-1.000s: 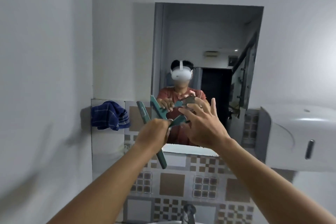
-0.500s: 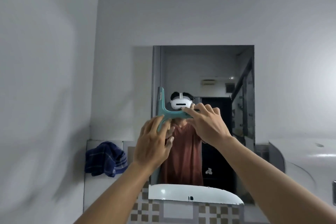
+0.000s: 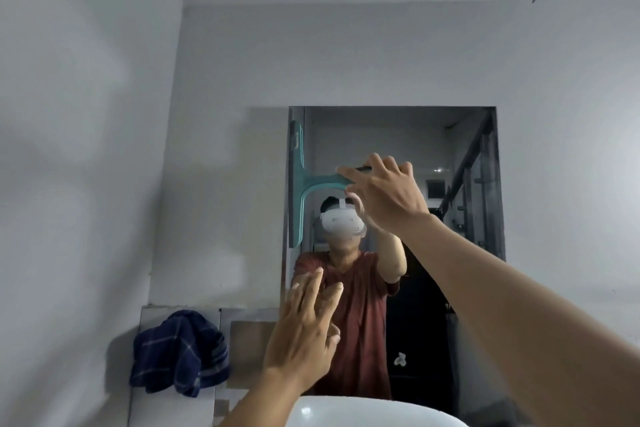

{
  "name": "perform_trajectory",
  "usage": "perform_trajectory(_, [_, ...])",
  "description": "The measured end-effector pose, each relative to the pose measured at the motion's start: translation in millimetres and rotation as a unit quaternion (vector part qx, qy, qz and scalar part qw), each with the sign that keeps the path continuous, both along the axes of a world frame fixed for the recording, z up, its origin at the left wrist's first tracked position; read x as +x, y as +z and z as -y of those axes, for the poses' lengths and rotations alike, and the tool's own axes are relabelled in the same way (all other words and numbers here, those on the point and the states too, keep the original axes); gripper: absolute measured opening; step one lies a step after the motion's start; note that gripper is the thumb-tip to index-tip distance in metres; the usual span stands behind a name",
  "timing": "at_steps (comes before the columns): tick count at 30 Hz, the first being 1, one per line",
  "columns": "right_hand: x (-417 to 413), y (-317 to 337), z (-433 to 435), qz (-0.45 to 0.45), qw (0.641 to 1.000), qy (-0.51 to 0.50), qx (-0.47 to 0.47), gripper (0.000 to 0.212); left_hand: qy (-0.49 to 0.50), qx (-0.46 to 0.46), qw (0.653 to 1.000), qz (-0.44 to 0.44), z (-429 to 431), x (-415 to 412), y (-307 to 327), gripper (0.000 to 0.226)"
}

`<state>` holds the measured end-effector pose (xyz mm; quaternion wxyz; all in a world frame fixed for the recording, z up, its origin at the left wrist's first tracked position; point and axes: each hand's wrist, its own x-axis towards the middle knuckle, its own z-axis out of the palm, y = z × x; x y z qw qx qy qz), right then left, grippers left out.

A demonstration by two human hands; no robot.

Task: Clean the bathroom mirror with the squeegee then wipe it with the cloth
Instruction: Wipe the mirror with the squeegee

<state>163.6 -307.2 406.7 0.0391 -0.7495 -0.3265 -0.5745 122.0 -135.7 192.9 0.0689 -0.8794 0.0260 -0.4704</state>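
Teal plastic squeegee stands upright along the rectangular wall mirror's left edge — glass to its right lies open, apart from the right hand on its handle.

squeegee teal; cloth navy w/ thin pale check lines; walls grey-white; reflected shirt rust red.

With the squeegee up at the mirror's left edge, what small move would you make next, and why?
Probably draw the squeegee sideways to the right across the mirror. Its blade stands vertical along the left edge, the right hand grips the handle, and the left hand hangs open and free below.
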Motion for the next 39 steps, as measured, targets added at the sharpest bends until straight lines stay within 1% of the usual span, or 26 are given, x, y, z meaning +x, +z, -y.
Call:
perform_trajectory(3, [2.9,9.8,0.5,0.01,1.0,-0.009,-0.003,0.038,0.003,0.0,1.0,0.006,-0.9,4.8,-1.3,0.09])
perform_trajectory(5, [6.4,12.3,6.8,0.004,1.0,-0.006,0.021,0.04,0.001,-0.001,1.0,0.014,-1.2,5.9,-2.4,0.091])
perform_trajectory(8, [12.4,12.4,25.7,-0.027,0.998,-0.016,0.057,0.042,-0.003,0.001,1.0,0.024,-2.3,7.1,-3.9,0.091])
perform_trajectory(13, [19.5,4.2,65.5,-0.069,0.993,-0.044,0.088,0.044,-0.003,-0.006,1.0,0.025,-2.7,9.1,-4.3,0.087])
perform_trajectory(21, [28.6,-18.0,118.2,-0.125,0.968,-0.051,0.21,0.04,-0.009,-0.022,1.0,0.015,-3.2,10.0,-2.8,0.085])
perform_trajectory(25, [27.3,-27.9,122.2,-0.132,0.96,-0.06,0.241,0.039,-0.018,-0.031,0.999,0.009,-2.3,7.5,-0.2,0.085])
perform_trajectory(29, [28.8,-41.2,129.8,-0.165,0.935,-0.055,0.307,0.04,-0.024,-0.026,0.999,0.008,-3.0,5.8,0.9,0.088])
perform_trajectory(33, [20.8,-62.9,128.1,-0.192,0.924,-0.048,0.327,0.041,-0.023,-0.018,1.0,0.005,-3.3,4.9,1.0,0.092])
perform_trajectory(37, [11.8,-81.9,115.8,-0.216,0.915,-0.052,0.336,0.036,-0.011,-0.006,1.0,0.008,-3.2,2.9,2.3,0.088])
perform_trajectory(39, [10.9,-92.7,106.6,-0.224,0.913,-0.054,0.337,0.037,-0.009,0.0,1.0,0.008,-4.1,1.5,2.6,0.086])
